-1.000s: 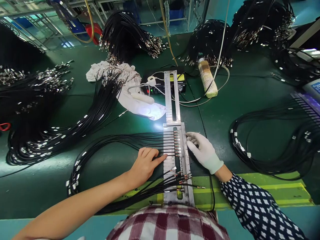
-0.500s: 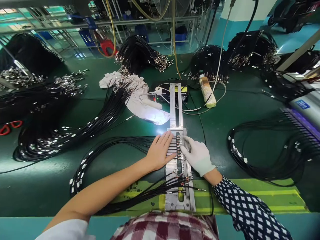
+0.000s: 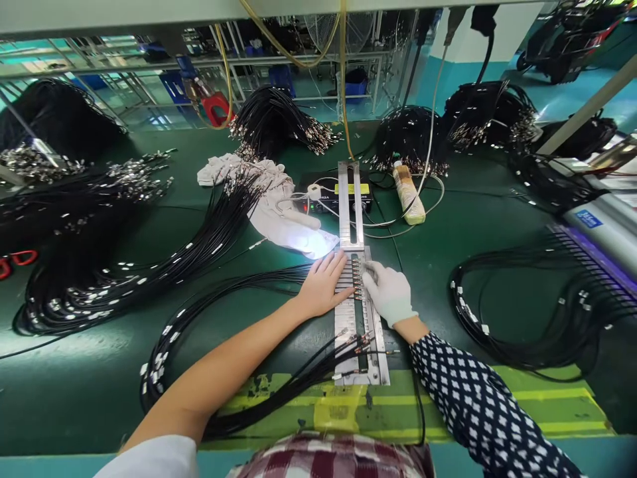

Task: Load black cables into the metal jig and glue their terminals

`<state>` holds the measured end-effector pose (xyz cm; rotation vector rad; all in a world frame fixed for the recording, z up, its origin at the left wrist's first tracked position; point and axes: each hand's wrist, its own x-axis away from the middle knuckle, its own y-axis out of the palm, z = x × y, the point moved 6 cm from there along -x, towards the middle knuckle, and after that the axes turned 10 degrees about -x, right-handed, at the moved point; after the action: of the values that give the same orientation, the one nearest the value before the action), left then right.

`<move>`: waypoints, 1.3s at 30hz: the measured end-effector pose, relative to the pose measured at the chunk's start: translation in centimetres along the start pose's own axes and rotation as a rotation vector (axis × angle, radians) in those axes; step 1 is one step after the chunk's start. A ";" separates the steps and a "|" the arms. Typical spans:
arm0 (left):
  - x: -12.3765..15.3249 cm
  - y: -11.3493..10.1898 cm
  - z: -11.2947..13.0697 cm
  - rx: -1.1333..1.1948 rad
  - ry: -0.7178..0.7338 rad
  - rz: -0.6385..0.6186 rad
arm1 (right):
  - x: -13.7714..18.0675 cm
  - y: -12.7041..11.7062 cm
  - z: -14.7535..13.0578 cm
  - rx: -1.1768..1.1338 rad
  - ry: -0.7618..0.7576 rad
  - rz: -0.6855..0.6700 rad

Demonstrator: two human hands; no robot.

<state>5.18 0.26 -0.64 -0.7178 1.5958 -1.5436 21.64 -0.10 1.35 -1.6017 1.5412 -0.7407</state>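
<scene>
A long slotted metal jig (image 3: 373, 377) lies on the green bench, pointing away from me. Black cables (image 3: 279, 273) run in from the left and lie side by side across it, their metal ends lined up along its slot. My left hand (image 3: 322, 287), bare, lies flat over these cables with fingers stretched out. My right hand (image 3: 391, 292), in a white glove, rests against the jig's right rail beside the cable ends. Its thumb and fingers are curled together; what lies between them is hidden. Nearer me, more loose black cables (image 3: 298, 384) cross the jig's lower part.
A lit white glove-like cloth (image 3: 279, 219) lies left of the jig's far end. Behind stand a black control box (image 3: 323, 199) and a bottle (image 3: 409, 192). Cable bundles (image 3: 199, 245) spread at left, with red-handled scissors (image 3: 17, 262). Another cable coil (image 3: 468, 312) lies right.
The jig has slid a little away from me, with both hands and the cables on it. My view has tilted slightly upward. Both hands keep about the same pose.
</scene>
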 end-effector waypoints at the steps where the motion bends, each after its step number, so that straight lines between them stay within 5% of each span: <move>1: -0.4 0.2 -0.1 0.000 0.000 -0.001 | -0.3 0.0 0.1 -0.001 0.012 0.005; 6: -0.8 -0.6 -0.1 0.013 -0.050 0.003 | -0.6 -0.2 0.3 -0.020 -0.013 0.021; 9: 2.3 -2.9 0.1 0.079 -0.094 0.030 | -0.2 -0.2 0.5 -0.056 -0.061 0.001; 14: 15.5 -5.3 1.3 0.101 -0.045 -0.090 | 0.2 -0.1 1.2 -0.134 -0.088 -0.015; 17: 23.7 -5.6 0.4 -0.051 -0.093 0.017 | 0.0 -0.1 1.4 -0.155 -0.066 -0.013; 19: 26.6 -5.4 -1.3 -0.091 -0.156 0.097 | -0.1 0.0 1.4 -0.157 -0.053 -0.011; 22: 25.8 -4.3 -4.2 -0.014 -0.064 0.023 | -0.2 0.1 1.5 -0.159 -0.045 -0.001; 27: 18.0 -4.4 -9.9 0.011 0.252 -0.079 | -0.3 0.2 2.1 -0.162 -0.026 0.005; 31: 14.2 -4.2 -12.2 -0.020 0.357 -0.108 | -0.3 0.3 2.1 -0.171 -0.002 0.003; 34: 14.2 -4.2 -11.9 0.064 0.286 -0.121 | -0.3 0.2 1.9 -0.187 0.004 0.006; 39: 16.5 -4.6 -11.4 0.427 -0.061 -0.287 | -0.2 0.2 1.8 -0.208 0.006 -0.004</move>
<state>-13.73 -7.82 0.88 -0.7636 1.0955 -1.9682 23.06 0.38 0.29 -1.7539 1.6645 -0.6029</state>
